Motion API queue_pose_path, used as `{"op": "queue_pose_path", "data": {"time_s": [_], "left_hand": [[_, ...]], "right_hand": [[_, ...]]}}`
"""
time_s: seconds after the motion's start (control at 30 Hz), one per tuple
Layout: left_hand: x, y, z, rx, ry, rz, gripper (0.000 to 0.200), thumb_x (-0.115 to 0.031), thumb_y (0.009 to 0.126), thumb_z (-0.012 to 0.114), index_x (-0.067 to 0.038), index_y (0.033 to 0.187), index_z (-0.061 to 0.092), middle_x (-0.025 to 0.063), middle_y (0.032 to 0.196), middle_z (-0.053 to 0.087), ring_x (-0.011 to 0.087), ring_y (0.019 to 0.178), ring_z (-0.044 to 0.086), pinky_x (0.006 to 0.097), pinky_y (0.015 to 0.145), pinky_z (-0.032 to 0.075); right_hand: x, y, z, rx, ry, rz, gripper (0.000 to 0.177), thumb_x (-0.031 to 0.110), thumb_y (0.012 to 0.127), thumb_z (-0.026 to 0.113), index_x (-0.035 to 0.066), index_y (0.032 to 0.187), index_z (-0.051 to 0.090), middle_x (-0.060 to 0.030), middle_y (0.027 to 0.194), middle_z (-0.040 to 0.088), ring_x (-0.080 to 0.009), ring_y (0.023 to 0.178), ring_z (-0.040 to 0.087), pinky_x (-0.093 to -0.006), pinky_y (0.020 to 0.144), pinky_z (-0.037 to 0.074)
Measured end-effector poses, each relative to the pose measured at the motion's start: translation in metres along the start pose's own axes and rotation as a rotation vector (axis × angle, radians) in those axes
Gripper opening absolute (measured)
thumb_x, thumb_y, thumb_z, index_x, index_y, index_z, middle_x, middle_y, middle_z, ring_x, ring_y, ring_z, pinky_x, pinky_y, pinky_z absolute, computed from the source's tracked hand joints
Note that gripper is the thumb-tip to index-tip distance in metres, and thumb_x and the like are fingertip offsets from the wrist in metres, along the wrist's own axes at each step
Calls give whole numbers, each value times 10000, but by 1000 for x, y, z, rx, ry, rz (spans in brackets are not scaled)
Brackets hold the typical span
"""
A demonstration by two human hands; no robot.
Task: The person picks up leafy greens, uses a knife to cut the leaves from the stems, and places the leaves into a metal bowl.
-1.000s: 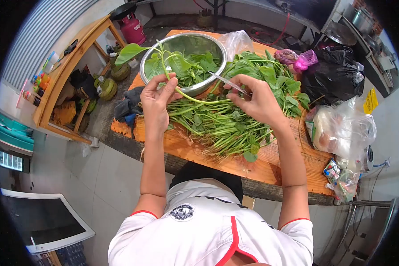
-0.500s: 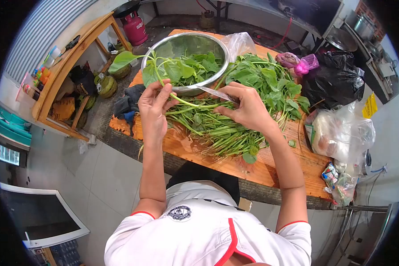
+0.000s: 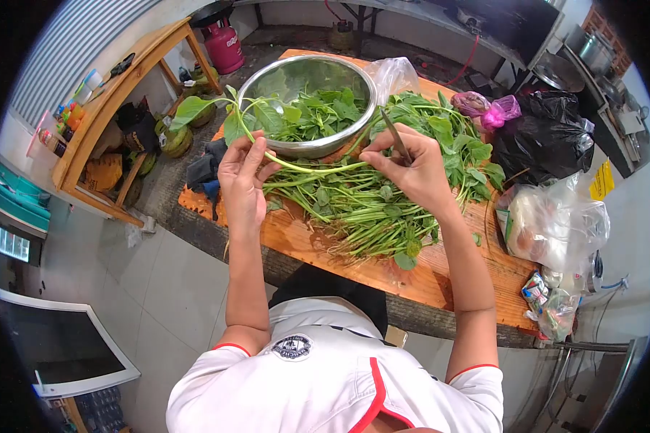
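Observation:
A long green leafy stem (image 3: 307, 170) stretches between my hands, its leaves up at the left by the steel bowl (image 3: 372, 108). My left hand (image 3: 247, 169) pinches it near the leaves. My right hand (image 3: 409, 160) has a knife (image 3: 396, 136) in its fingers, blade pointing up and left, and its fingertips are at the stem's right end. Cut leaves (image 3: 328, 112) lie inside the bowl. Under and beyond my hands a pile of leafy stems (image 3: 368, 216) covers much of the wooden table (image 3: 296, 242).
At the table's right are a black plastic bag (image 3: 545, 137), a pink bag (image 3: 500, 112) and clear bags (image 3: 552, 224) with contents. A dark cloth (image 3: 206, 169) lies on the left edge. A wooden shelf (image 3: 108, 94) and a pink gas cylinder (image 3: 224, 47) stand beyond.
My right hand has moved slightly right, and the knife has swung from pointing left over the bowl's rim to pointing more upward. My left hand has shifted slightly left with the stem.

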State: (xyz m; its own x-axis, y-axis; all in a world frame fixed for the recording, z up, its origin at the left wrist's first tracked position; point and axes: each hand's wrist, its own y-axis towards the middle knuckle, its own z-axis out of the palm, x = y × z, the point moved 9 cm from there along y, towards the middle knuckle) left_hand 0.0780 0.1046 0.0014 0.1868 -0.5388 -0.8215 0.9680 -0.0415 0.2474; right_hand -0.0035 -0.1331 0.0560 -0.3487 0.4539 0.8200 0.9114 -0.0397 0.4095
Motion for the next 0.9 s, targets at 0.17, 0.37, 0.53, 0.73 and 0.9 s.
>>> {"op": "queue_pose_path", "data": {"time_s": [0.17, 0.37, 0.53, 0.73, 0.9], "left_hand": [[-3, -3, 2, -1, 38, 27, 143, -95, 857, 671, -22, 979, 653, 39, 869, 637, 71, 734, 615, 213, 595, 571], [0, -8, 10, 79, 59, 29, 161, -69, 837, 688, -38, 992, 659, 68, 993, 659, 91, 778, 630, 237, 606, 580], [-1, -11, 12, 124, 52, 62, 166, -54, 832, 688, -37, 994, 657, 79, 1006, 659, 104, 793, 632, 260, 605, 581], [-6, -12, 12, 131, 39, 114, 169, -34, 837, 675, -31, 1005, 654, 86, 994, 657, 105, 777, 633, 258, 602, 580], [-6, -9, 4, 63, 74, 95, 162, -29, 842, 667, -6, 1001, 646, 81, 979, 653, 97, 759, 629, 241, 598, 579]], "right_hand": [[14, -1, -2, -3, -171, -125, 181, 159, 780, 735, 21, 891, 700, -87, 766, 583, -179, 621, 535, -304, 575, 417], [-3, -8, 20, 160, -241, 8, 266, 267, 801, 732, 23, 905, 708, -78, 751, 575, -172, 610, 503, -315, 567, 405], [-18, -10, 27, 219, -249, 98, 258, 252, 806, 723, 0, 849, 688, -72, 620, 559, -135, 520, 455, -311, 502, 382], [-18, -6, 13, 135, -353, 54, 217, 188, 804, 699, -26, 806, 659, -85, 613, 563, -140, 501, 462, -310, 490, 387], [-11, -4, 3, 49, -361, 15, 182, 148, 750, 714, -15, 787, 640, -122, 685, 598, -248, 582, 548, -352, 553, 434]]}}
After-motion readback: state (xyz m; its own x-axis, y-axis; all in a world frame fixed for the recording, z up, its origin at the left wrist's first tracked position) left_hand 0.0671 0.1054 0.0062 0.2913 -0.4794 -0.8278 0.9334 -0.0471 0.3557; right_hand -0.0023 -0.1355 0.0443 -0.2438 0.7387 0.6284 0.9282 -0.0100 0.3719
